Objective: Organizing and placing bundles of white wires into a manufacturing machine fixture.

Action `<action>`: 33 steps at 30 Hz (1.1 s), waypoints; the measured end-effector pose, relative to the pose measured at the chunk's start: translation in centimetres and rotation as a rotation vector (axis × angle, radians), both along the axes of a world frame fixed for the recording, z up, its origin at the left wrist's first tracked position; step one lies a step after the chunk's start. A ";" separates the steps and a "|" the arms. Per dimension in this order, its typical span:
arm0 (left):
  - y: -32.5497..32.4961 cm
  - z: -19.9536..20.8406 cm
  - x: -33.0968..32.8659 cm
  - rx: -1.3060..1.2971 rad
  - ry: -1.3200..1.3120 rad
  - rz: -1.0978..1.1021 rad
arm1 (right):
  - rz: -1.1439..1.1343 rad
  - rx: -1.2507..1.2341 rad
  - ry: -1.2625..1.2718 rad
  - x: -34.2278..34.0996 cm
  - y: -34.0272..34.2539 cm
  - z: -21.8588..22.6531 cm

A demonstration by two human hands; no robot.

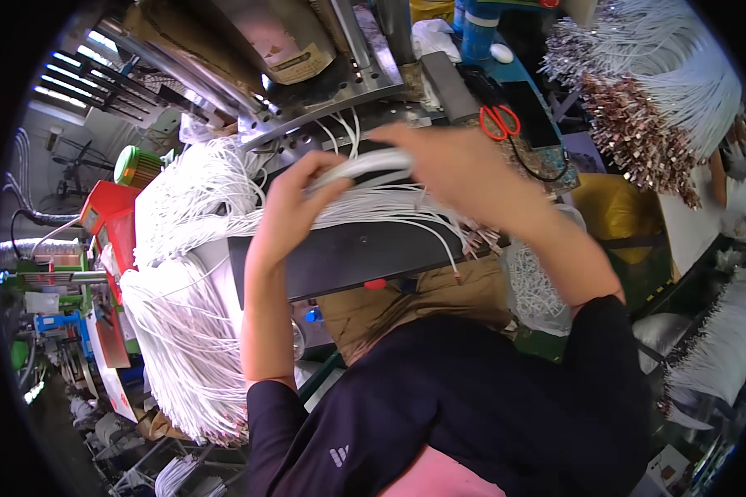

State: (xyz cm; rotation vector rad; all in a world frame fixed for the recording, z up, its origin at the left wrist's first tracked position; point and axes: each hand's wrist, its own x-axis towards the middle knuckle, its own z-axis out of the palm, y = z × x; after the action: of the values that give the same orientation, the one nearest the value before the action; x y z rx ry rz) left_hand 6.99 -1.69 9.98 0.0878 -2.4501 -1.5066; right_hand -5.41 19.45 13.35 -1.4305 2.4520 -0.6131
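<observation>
A curved bundle of white cables [360, 168] spans the space between my two hands above the black work surface [340, 257]. My left hand [294, 199] grips the bundle's left end, thumb and fingers closed round it. At its right end is my right hand [452, 170], smeared by motion, so its fingers do not show clearly. More loose white cables [365, 211] lie below my hands, their reddish-brown ends toward the right. Behind the bundle, a few white cables [352, 132] run up to a metal machine plate [315, 116].
A big heap of white cables [182, 331] hangs at the left. Red-handled scissors [500, 123] lie at the back right, near a blue bottle [478, 37]. Thick cable bundles [646, 124] hang at the far right. A clear bag [539, 286] sits beside my right forearm.
</observation>
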 end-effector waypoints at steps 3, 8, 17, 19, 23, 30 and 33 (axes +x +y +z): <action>-5.3 -3.2 3.0 -0.185 -0.228 0.063 | 0.162 -0.234 0.348 -4.1 0.4 1.6; -5.4 -5.7 3.0 -0.277 -0.222 0.227 | 0.209 -0.212 0.169 -6.1 -0.7 -9.5; 0.0 -3.5 -0.6 -0.400 -0.174 0.030 | 0.105 -0.034 0.403 -3.1 1.2 -9.2; 1.7 -1.7 -1.8 -0.487 -0.091 -0.072 | 0.079 -0.142 0.243 -1.3 -1.1 -9.2; 2.1 2.1 -1.2 -0.474 -0.353 0.132 | -0.029 -0.228 0.427 -4.0 1.9 -7.0; 6.1 -5.5 1.2 0.891 -0.606 -0.202 | 0.196 -0.484 0.074 -2.5 0.2 -9.1; 5.7 -5.2 -0.3 0.802 -0.603 -0.165 | -0.378 -0.679 -0.473 -4.4 -0.6 -9.7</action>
State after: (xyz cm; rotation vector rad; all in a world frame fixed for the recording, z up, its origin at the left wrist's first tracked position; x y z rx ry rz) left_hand 6.68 3.97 4.81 0.5711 -2.0621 -2.7781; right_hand -9.76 18.84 3.63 -0.8201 2.2084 -1.7645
